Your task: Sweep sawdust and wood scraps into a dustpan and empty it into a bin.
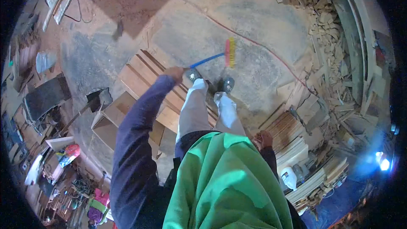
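Out in front of my left leg, my left hand (174, 73) is closed around the blue handle of a broom (207, 60). Its pink head with yellow bristles (230, 53) lies on the floor ahead of my shoes. My right hand (263, 139) hangs low by my right side, partly behind the green cloth (229, 178) on my front. Its fingers are curled in, and I cannot make out whether anything is in them. Beneath my left arm are several long boards (135, 73) and a brown cardboard box (111, 116).
A red cord (237, 33) runs across the dusty floor ahead. To the right lie heaps of wood scraps (333, 46), stacked planks (283, 128) and a white jug (289, 178). On the left stands a dark, flat-topped object (47, 97). Bright light shines at far right.
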Available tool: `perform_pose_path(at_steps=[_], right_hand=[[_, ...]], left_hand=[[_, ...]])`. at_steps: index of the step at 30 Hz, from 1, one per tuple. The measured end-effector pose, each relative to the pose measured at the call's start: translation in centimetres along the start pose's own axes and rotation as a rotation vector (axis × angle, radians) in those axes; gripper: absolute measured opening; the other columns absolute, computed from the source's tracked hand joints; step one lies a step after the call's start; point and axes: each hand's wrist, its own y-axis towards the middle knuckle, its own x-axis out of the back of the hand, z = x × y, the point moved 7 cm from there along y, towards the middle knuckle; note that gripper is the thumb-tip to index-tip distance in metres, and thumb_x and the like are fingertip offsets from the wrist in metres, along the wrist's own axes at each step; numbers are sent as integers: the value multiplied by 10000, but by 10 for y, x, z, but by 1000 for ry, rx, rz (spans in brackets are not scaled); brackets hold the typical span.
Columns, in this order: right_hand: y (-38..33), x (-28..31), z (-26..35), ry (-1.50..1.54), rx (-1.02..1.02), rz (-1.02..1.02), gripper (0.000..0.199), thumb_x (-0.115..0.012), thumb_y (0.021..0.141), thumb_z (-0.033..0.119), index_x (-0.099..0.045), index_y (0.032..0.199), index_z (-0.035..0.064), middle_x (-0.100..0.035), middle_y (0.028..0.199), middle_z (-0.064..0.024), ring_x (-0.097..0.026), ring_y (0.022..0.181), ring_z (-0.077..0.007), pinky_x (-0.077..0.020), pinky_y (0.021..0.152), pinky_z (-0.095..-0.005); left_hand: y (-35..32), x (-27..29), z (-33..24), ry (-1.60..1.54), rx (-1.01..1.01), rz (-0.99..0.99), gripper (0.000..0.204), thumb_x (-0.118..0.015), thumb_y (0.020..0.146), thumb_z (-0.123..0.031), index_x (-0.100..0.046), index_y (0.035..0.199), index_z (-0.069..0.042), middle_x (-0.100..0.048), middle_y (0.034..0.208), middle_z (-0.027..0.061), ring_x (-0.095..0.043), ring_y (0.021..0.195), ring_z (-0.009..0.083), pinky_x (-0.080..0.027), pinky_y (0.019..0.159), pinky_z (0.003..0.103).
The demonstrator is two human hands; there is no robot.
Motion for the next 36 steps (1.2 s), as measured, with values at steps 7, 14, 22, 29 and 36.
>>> perform_pose_path(at_steps=[7, 14, 22, 29, 36], right_hand=[[-57, -25, -27, -1043, 321, 230, 293, -540, 748, 291, -552, 975, 107, -599, 827, -49, -579, 627, -206, -439, 524, -375], [-19, -32, 27, -661, 168, 107, 244, -452, 780, 269, -588, 934, 136, -593, 905, -65, -567, 803, -244, -472, 677, -377], [146, 4, -52, -943, 330, 124, 241, -476, 768, 267, -582, 933, 125, -566, 813, -129, -549, 756, -318, -443, 606, -439], [314, 90, 162, -1423, 456, 454, 191, -473, 791, 223, -567, 884, 85, -592, 853, -114, -580, 721, -247, -467, 583, -408], [427, 160, 275, 284, -425, 189, 75, -461, 802, 63, -465, 831, -7, -523, 684, -118, -506, 493, -183, -489, 423, -346]], left_hand=[[-45, 101, 154, 139, 228, -90, 457, -432, 744, -98, -483, 1164, -272, -573, 973, 151, -565, 890, 315, -456, 765, 416], [-107, 159, 215, 164, 609, -289, 365, -446, 768, -128, -455, 1131, -83, -577, 929, 186, -555, 899, 347, -440, 770, 452], [-183, -13, 230, -525, 823, 30, 233, -527, 765, -153, -463, 899, 26, -610, 737, 175, -615, 667, 281, -473, 523, 400], [-213, 11, -35, -1454, 801, -525, 287, -465, 835, -145, -451, 1115, -89, -520, 591, 56, -412, 376, 95, -358, 328, 253], [-224, -35, -201, -2049, 969, -399, 324, -415, 804, -69, -453, 1121, -9, -515, 614, 68, -476, 404, 136, -389, 338, 259]])
